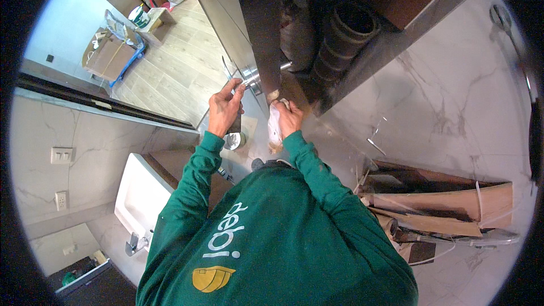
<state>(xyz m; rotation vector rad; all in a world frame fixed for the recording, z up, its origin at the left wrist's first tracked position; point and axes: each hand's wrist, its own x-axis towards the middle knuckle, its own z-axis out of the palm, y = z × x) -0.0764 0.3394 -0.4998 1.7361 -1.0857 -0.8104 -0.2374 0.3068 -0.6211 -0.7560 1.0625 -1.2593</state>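
My left hand (225, 109) is pinched closed beside the metal door handle (253, 81). A dark flat piece (235, 124) shows below its fingers, though I cannot make out its kind. My right hand (289, 118) grips a crumpled white cloth (274, 123) with brownish stains, close to the edge of the dark brown door (258, 17). Below my left hand, a small round tub (233, 140) holds something white.
Behind the door stand a dark ribbed cylinder (344, 39) and a filled sack (297, 37). A white washbasin (139, 192) is at left. Torn cardboard (442, 198) leans at right. Through the doorway are a cardboard box (110, 56) and a bucket (139, 17).
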